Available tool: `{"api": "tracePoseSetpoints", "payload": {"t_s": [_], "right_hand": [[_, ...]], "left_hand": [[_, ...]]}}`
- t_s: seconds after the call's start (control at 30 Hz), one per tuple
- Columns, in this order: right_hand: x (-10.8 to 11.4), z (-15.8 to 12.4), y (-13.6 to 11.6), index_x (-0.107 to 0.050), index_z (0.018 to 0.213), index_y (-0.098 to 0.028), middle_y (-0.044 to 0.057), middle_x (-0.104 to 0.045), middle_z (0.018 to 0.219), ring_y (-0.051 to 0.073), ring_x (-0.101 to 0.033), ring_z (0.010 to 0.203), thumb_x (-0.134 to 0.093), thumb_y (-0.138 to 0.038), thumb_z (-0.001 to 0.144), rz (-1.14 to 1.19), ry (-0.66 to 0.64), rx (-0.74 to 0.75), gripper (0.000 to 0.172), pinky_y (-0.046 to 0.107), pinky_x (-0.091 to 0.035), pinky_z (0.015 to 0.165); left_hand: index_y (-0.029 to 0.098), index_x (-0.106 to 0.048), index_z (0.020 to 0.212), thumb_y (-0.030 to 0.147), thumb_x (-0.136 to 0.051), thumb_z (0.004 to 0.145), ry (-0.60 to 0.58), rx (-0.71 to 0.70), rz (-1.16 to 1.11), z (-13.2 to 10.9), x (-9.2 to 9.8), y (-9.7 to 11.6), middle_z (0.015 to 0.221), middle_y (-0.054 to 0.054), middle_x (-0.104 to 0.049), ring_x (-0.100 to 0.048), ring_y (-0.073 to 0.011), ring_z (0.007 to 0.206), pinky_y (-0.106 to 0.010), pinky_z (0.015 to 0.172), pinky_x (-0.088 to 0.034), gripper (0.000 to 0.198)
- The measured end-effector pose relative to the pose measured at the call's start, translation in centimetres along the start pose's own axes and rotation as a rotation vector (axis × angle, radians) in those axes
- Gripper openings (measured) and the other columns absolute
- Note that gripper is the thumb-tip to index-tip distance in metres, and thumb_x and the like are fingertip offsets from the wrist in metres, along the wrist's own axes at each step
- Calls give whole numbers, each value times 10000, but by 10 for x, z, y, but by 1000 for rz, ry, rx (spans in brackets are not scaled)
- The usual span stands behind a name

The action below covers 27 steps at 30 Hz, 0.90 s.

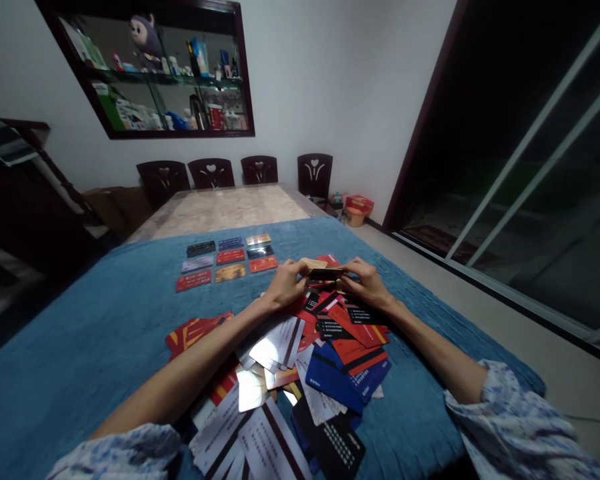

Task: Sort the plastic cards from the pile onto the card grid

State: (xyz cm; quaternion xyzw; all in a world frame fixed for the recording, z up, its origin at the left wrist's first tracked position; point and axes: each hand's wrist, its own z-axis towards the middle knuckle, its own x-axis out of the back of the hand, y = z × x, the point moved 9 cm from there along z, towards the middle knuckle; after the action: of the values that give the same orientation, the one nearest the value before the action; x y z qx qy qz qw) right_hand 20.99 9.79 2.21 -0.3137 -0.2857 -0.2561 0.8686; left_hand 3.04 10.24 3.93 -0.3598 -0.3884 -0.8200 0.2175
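Observation:
My left hand (pixel 286 283) and my right hand (pixel 366 281) meet above the far end of a loose pile of plastic cards (pixel 300 363). Both pinch the same dark card (pixel 326 273), the left at its left end and the right at its right end. A tan card (pixel 313 263) lies just behind it by my left fingers. The pile holds red, blue, black and white cards spread over a blue cloth (pixel 90 347). Farther away, several cards (pixel 227 261) lie laid out in neat rows.
The blue cloth covers the near part of a long table; its bare marbled top (pixel 225 208) continues beyond. Dark chairs (pixel 260 169) line the far end. A wall cabinet (pixel 155 73) holds bottles and a plush toy. A glass door (pixel 530 167) stands at right.

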Motion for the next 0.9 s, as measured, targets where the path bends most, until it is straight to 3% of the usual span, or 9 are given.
{"api": "tracePoseSetpoints", "payload": {"t_s": [0.27,0.37,0.53,0.67,0.9], "right_hand": [[-15,18,-37,-724,982,-194,83,-710,863,210,-558,824,-572,-217,904,-101,-97,151,172,329,-409,739],[-25,31,-54,-722,1021,-200,84,-728,930,199,-542,808,-556,-183,908,-129,-141,223,201,318,-384,724],[-46,51,-75,-718,1038,-205,69,-730,865,205,-539,833,-591,-182,899,-146,-144,285,190,318,-360,733],[-65,62,-88,-714,1019,-201,75,-727,892,214,-549,873,-616,-158,880,-152,-143,282,175,324,-360,752],[-90,76,-114,-650,1182,-210,79,-676,942,216,-565,898,-630,-150,877,-170,-248,191,312,313,-380,786]], "left_hand": [[164,-687,883,66,-573,776,39,-41,12,-20,20,-1,829,-32,-634,-591,-173,816,-289,778,-473,184],[165,-684,882,70,-579,774,57,-28,41,-29,32,-10,836,-35,-641,-599,-177,819,-288,769,-480,178],[179,-683,881,86,-606,767,138,32,101,-44,57,-32,859,-32,-667,-619,-189,845,-304,791,-493,166],[176,-691,881,103,-626,762,166,70,158,-55,75,-47,841,-34,-681,-632,-193,828,-314,791,-499,153],[191,-700,876,127,-601,771,178,96,180,-75,95,-65,891,-37,-710,-649,-206,899,-355,887,-505,158]]}}
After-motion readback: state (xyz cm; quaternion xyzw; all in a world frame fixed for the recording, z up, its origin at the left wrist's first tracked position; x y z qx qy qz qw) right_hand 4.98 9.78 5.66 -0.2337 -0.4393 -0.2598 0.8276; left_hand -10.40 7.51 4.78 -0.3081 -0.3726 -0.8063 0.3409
